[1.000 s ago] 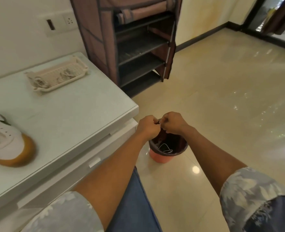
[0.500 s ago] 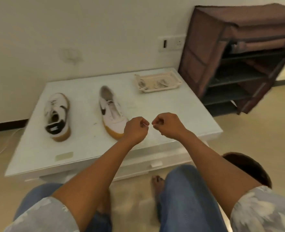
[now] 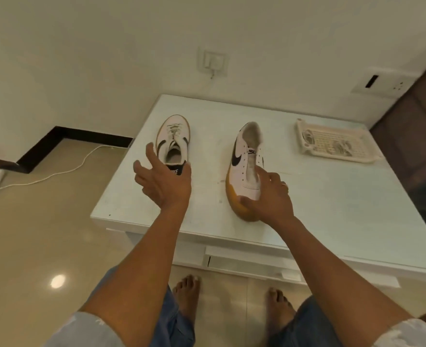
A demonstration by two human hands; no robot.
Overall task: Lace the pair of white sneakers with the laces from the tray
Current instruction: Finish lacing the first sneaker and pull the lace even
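surface: white low table point(image 3: 319, 196) | cream slotted plastic tray point(image 3: 367, 152) holding laces point(image 3: 308, 137), far right | unlaced white gum-soled sneaker point(image 3: 243, 171) mid-table, right hand point(image 3: 269, 200) gripping its toe | second white sneaker point(image 3: 173, 139), left hand point(image 3: 164, 182) spread, empty, at heel | step: positioning shoes; next likely: fetch a lace

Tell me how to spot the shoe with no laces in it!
Find the white table against the wall; two white sneakers lie on it beside a tray. The unlaced sneaker is the one nearer the tray, with the right hand gripping its gum-coloured toe. Its eyelets are empty and its toe points at the person, unlike the laced sneaker.
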